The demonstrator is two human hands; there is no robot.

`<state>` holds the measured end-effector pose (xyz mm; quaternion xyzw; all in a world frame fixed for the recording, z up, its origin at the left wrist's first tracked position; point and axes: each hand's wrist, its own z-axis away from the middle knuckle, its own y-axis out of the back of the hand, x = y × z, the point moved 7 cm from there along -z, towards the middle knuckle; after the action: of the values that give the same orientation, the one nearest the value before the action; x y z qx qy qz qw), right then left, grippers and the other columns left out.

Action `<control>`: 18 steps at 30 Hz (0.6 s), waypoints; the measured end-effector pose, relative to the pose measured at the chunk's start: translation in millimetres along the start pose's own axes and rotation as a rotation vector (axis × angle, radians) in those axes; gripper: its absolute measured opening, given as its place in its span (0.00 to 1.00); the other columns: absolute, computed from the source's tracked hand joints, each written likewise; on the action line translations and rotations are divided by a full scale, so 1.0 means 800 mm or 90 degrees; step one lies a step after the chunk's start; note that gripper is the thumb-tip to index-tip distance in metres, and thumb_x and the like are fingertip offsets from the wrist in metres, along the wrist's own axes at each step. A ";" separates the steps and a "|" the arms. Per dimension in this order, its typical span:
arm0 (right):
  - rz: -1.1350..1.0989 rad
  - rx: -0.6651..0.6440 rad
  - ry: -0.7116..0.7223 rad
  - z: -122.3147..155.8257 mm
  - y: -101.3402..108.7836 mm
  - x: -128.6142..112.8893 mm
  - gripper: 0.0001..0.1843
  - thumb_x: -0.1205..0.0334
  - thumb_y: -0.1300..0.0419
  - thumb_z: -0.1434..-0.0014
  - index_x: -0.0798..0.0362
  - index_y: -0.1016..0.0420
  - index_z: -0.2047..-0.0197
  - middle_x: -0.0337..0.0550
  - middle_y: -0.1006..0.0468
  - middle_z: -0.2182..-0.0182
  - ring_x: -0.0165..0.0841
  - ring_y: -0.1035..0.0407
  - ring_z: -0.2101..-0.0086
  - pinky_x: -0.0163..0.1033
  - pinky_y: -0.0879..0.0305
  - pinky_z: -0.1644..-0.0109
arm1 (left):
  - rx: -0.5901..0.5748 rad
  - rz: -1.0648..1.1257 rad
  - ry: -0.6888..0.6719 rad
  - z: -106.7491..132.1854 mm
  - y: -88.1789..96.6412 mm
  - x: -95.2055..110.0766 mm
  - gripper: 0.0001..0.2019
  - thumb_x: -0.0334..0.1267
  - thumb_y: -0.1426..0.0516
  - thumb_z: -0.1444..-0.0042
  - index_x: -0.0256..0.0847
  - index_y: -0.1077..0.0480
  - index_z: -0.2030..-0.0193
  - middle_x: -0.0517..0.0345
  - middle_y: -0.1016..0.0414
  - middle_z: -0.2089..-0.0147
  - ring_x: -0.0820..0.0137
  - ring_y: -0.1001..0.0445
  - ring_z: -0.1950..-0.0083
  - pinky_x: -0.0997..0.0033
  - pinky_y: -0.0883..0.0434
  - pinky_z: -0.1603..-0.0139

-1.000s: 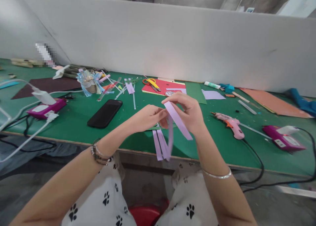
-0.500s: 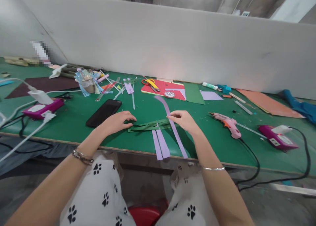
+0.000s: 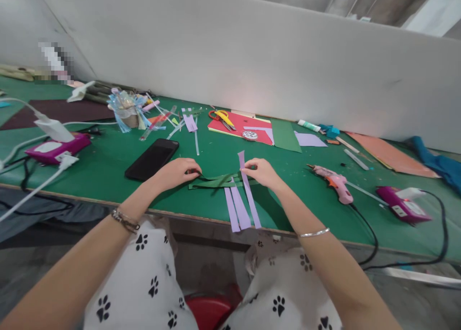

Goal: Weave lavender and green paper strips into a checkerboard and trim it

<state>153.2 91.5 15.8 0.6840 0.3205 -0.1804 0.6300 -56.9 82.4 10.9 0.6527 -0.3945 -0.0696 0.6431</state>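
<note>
Between my hands lie green paper strips (image 3: 211, 182), set crosswise on the table. My left hand (image 3: 182, 170) pinches the left end of one green strip, which is lifted a little. In my right hand (image 3: 262, 172) a purple paper strip (image 3: 249, 195) is held between thumb and finger; it lies across the right part of the green strips, its far end raised. Two more purple strips (image 3: 237, 210) run toward the table's front edge from the green ones. How they cross beneath the green paper is too small to make out.
A black phone (image 3: 152, 159) lies left of my left hand. Beyond are yellow-handled scissors (image 3: 224, 118) on red paper (image 3: 258, 123). To the right rest a pink glue gun (image 3: 333, 182) with its cord and a purple power strip (image 3: 403, 207); another power strip (image 3: 54, 150) sits at left.
My right hand has brought the purple strip leftward, nearer the other two purple strips and more in line with them. My left hand has closed on the green strip's end and raised it.
</note>
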 end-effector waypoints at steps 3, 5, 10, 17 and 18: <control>0.019 -0.013 0.007 -0.007 -0.007 -0.001 0.04 0.63 0.38 0.55 0.51 0.25 0.79 0.39 0.26 0.75 0.31 0.36 0.71 0.38 0.43 0.64 | 0.014 0.033 0.006 -0.001 0.000 0.000 0.16 0.45 0.53 0.48 0.41 0.27 0.68 0.55 0.24 0.66 0.69 0.28 0.67 0.73 0.33 0.64; 0.041 -0.011 0.012 -0.010 -0.011 -0.001 0.04 0.62 0.38 0.54 0.51 0.23 0.77 0.41 0.25 0.71 0.31 0.35 0.69 0.38 0.44 0.64 | 0.022 0.058 0.013 -0.003 0.001 0.002 0.16 0.46 0.52 0.48 0.40 0.27 0.69 0.55 0.24 0.66 0.69 0.28 0.67 0.73 0.33 0.64; 0.062 0.000 -0.010 -0.011 -0.019 0.003 0.05 0.60 0.38 0.52 0.49 0.21 0.75 0.41 0.24 0.66 0.33 0.34 0.66 0.38 0.46 0.64 | 0.038 0.122 0.035 -0.006 0.006 0.007 0.16 0.48 0.50 0.50 0.40 0.27 0.71 0.56 0.23 0.68 0.69 0.28 0.68 0.74 0.33 0.66; 0.109 0.008 -0.037 -0.008 -0.019 -0.001 0.05 0.60 0.39 0.51 0.46 0.20 0.75 0.39 0.23 0.65 0.32 0.35 0.67 0.38 0.50 0.67 | 0.075 0.222 0.118 -0.013 0.013 0.004 0.14 0.47 0.49 0.54 0.39 0.28 0.71 0.59 0.24 0.73 0.71 0.29 0.73 0.75 0.33 0.71; 0.120 0.007 -0.039 -0.008 -0.019 -0.002 0.05 0.60 0.39 0.51 0.46 0.20 0.74 0.38 0.23 0.64 0.32 0.35 0.67 0.38 0.51 0.67 | 0.076 0.225 0.117 -0.014 0.014 0.006 0.14 0.47 0.48 0.54 0.39 0.28 0.71 0.59 0.24 0.74 0.71 0.29 0.73 0.76 0.33 0.71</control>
<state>141.3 97.3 6.5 0.7089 0.2340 -0.1430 0.6498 -51.9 90.2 24.9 0.6137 -0.4461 0.1278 0.6387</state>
